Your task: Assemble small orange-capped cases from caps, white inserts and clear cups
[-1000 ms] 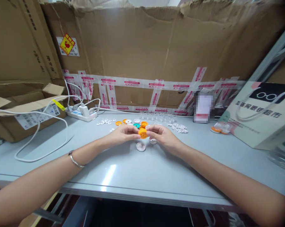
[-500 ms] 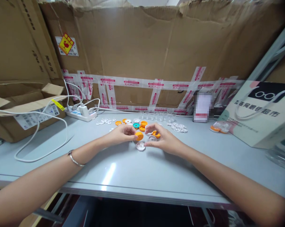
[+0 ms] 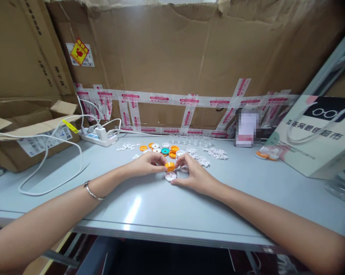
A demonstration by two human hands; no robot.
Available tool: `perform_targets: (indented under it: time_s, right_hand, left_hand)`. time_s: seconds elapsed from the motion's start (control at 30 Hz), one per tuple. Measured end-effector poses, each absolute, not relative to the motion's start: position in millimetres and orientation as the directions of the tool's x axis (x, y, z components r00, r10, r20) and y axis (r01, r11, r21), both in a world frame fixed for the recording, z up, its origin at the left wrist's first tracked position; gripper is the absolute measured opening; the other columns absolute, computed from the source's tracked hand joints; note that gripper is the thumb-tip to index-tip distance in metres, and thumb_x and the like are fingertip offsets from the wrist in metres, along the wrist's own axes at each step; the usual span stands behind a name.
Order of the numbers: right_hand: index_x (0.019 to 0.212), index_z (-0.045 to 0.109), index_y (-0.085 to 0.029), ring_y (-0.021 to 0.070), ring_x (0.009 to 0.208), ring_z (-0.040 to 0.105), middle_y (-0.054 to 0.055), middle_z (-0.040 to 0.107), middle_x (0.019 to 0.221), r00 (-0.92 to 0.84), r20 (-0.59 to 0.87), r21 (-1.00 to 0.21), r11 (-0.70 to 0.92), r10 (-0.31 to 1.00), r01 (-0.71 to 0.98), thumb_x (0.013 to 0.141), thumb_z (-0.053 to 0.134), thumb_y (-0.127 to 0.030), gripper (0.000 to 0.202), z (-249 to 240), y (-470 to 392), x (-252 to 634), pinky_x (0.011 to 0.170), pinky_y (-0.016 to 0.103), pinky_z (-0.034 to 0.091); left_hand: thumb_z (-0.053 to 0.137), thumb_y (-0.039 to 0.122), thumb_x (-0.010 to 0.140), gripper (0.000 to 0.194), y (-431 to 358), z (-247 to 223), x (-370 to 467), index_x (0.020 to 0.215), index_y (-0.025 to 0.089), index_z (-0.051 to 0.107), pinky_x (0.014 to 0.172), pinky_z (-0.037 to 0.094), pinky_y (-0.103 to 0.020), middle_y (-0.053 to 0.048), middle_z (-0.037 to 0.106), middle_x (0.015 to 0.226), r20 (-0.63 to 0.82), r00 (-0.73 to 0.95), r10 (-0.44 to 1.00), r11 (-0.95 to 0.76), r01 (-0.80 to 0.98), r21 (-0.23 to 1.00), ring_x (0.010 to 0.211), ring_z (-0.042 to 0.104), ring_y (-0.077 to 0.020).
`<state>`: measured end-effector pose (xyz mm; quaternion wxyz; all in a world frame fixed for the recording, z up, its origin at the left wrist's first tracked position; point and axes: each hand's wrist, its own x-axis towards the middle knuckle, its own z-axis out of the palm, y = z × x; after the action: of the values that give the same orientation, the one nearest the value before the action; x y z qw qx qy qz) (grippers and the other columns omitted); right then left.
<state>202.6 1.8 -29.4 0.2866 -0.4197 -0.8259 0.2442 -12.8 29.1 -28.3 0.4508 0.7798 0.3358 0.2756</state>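
The fingers [image 3: 161, 165] of the left hand [image 3: 146, 165] pinch one orange disc [image 3: 170, 166] just above the tabletop [image 3: 149, 198]. It is round, and its tilt is too small to tell. The right hand [image 3: 195, 176] meets it; its fingers hide part of one white disc [image 3: 184, 168]. One white cap [image 3: 170, 176] lies just below. Beyond lie more small rings, too blurred to count.
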Motion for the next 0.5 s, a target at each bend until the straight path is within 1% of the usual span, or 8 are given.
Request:
perform_targets:
  time_s: [0.13, 0.3, 0.5]
  right_hand:
    - [0.090, 0.042, -0.022, 0.0219, 0.094, 0.053, 0.003, 0.059, 0.096, -0.456, 0.302, -0.630, 0.534, 0.837, 0.563, 0.064, 0.070, -0.035, 0.041, -30.3, -1.1, 199.8, 0.088, 0.043, 0.039]
    - [0.092, 0.041, -0.023, 0.0228, 0.096, 0.054, 0.002, 0.062, 0.095, -0.439, 0.291, -0.630, 0.516, 0.850, 0.581, 0.065, 0.069, -0.033, 0.040, -31.1, -3.1, 198.6, 0.088, 0.044, 0.038]
    - [0.093, 0.038, -0.024, 0.0236, 0.101, 0.055, 0.002, 0.062, 0.095, -0.450, 0.282, -0.683, 0.507, 0.847, 0.527, 0.066, 0.069, -0.035, 0.042, -36.8, -0.2, 199.6, 0.091, 0.045, 0.038]
  left_hand:
    - [0.064, 0.032, 0.076, 0.025, 29.7, -27.4, -14.0, 0.088, 0.011, 0.062, 0.069, 0.047, -0.023, -0.006, 0.066, 0.086, 0.131, 0.651, 0.748, -0.397, 0.279, 0.874, 0.075, 0.060, -0.0129]
    - [0.065, 0.030, 0.075, 0.024, 30.9, -24.2, -15.2, 0.087, 0.009, 0.064, 0.073, 0.049, -0.025, -0.008, 0.067, 0.088, 0.163, 0.680, 0.715, -0.447, 0.266, 0.854, 0.079, 0.062, -0.0147]
    - [0.063, 0.027, 0.078, 0.019, 35.6, -25.4, -17.1, 0.085, 0.010, 0.068, 0.077, 0.049, -0.026, -0.009, 0.070, 0.087, 0.239, 0.697, 0.676, -0.529, 0.234, 0.815, 0.083, 0.063, -0.0158]
